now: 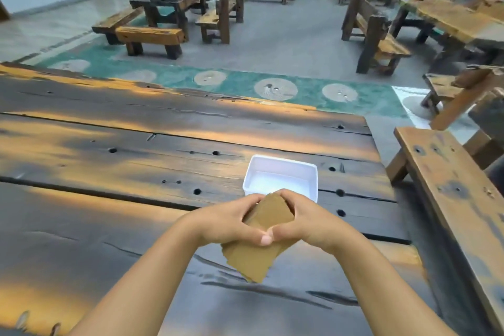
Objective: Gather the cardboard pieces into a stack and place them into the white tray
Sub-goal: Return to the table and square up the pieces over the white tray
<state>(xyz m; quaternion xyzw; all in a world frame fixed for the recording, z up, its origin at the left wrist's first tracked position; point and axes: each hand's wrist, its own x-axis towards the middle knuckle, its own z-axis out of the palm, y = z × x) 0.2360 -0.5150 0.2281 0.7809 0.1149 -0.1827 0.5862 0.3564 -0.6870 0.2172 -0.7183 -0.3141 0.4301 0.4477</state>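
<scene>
A stack of brown cardboard pieces (pixel 253 256) is held above the dark wooden table (pixel 109 213), tilted with one corner pointing down toward me. My left hand (pixel 231 222) grips its left side and my right hand (pixel 305 222) grips its right side, thumbs meeting on top. The white tray (pixel 313 172) sits on the table just beyond my hands, and its inside looks bare. My fingers hide the tray's near rim and the stack's far end.
The table's right edge runs close to the tray. A wooden bench (pixel 450 194) stands along that side. More benches and tables (pixel 152 35) fill the room beyond a green floor strip.
</scene>
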